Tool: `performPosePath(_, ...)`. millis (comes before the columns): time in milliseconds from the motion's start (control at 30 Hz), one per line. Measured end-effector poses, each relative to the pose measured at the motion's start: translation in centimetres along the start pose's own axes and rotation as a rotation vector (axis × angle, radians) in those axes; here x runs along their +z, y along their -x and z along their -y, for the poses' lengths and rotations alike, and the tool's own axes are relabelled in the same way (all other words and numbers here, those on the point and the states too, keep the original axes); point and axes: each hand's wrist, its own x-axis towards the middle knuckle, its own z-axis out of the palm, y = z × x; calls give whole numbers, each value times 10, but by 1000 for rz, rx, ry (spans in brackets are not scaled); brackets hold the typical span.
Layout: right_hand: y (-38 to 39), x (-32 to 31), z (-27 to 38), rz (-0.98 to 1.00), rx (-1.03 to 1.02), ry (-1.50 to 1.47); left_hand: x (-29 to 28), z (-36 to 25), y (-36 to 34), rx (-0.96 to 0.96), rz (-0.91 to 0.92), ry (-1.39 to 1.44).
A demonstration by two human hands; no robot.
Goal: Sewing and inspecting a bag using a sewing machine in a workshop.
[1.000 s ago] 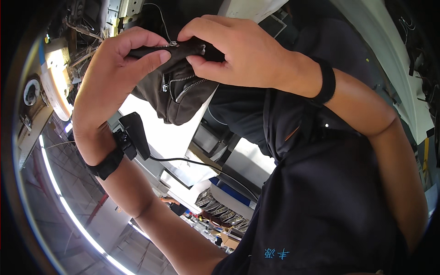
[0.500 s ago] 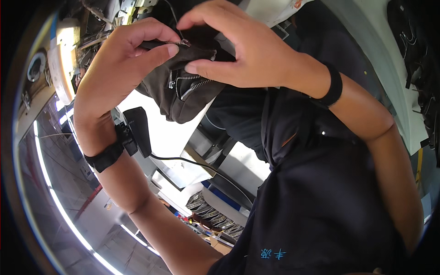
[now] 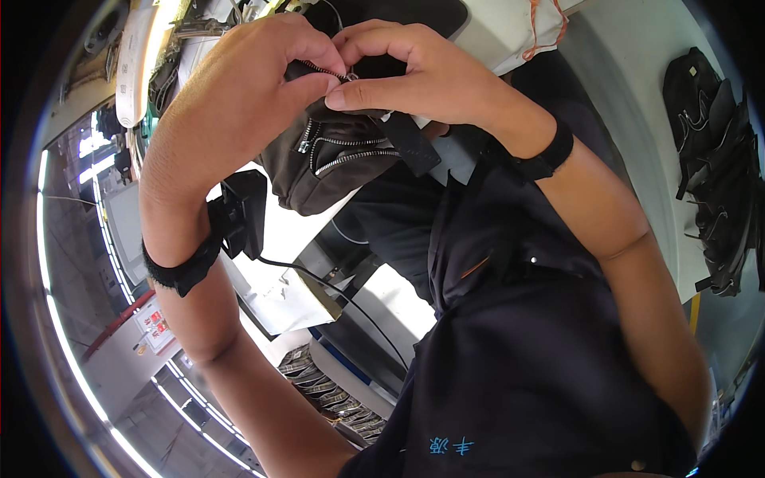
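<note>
- Left hand (image 3: 263,72): fingers clamped on the top zipper (image 3: 322,69).
- Right hand (image 3: 434,76): fingers around the metal slider (image 3: 351,77); cannot tell whether pinching.
- Brown bag (image 3: 307,183): over the tabletop (image 3: 299,229); pocket zippers (image 3: 343,163) already fitted, top zipper apparently unfinished.

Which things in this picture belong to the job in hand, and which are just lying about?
In the job:
brown bag
zipper slider
hands at the bag's upper edge

Apparently lying about:
dark pile at far right
orange cord at upper right
</note>
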Motion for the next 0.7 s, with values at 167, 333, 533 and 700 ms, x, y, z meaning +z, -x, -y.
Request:
performPosePath(167,1,0,1,23,30,80,-1,-17,0,-246,13,56)
performPosePath(333,6,4,0,-24,5,93,3,-13,3,-144,-43,34)
performPosePath(533,3,19,5,-186,-293,204,69,-30,49,-162,-782,-114)
performPosePath(700,3,23,21,-109,-157,24,146,-47,67,-375,-939,50)
